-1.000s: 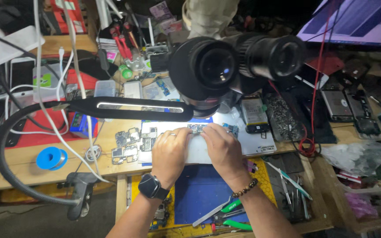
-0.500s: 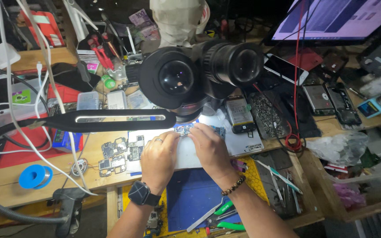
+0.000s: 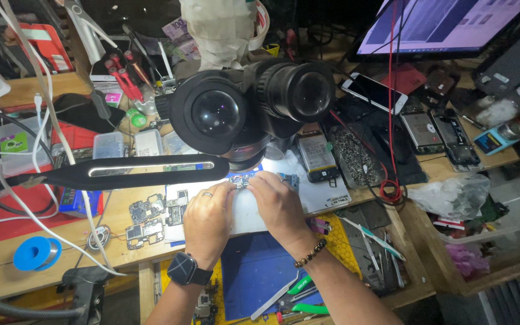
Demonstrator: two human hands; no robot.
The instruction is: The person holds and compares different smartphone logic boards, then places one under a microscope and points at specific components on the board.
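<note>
Both hands meet under the microscope (image 3: 254,111) eyepieces, over a white pad (image 3: 245,210) in the middle of the wooden worktop (image 3: 7,265). Left hand (image 3: 209,219), ring on one finger, smartwatch (image 3: 185,269) on wrist, fingers curled down with tips at a small circuit board (image 3: 240,179). Right hand (image 3: 278,204), bead bracelet (image 3: 311,253) on wrist, fingers bent, tips touching the same board from its right side. Looks like both pinch the board between fingertips, but the exact grip is hidden behind knuckles, and whether a tool is held cannot tell. The board sits at the top edge of the pad, just under the microscope body, between the two hands. A black flat lamp bar (image 3: 145,170) runs across left of the hands, just above the left knuckles. Loose phone boards (image 3: 151,219) lie left of the left hand on the worktop. Blue mat (image 3: 254,274) lies below the wrists, green-handled tool (image 3: 302,298) on its lower right. Blue tape roll (image 3: 36,253) far left. Opened phone with battery (image 3: 315,155) right of the microscope, a tray of small screws (image 3: 356,157) beside it. White phone (image 3: 373,91) and monitor (image 3: 440,27) at upper right. Red-handled screwdrivers (image 3: 129,75) at upper left.
</note>
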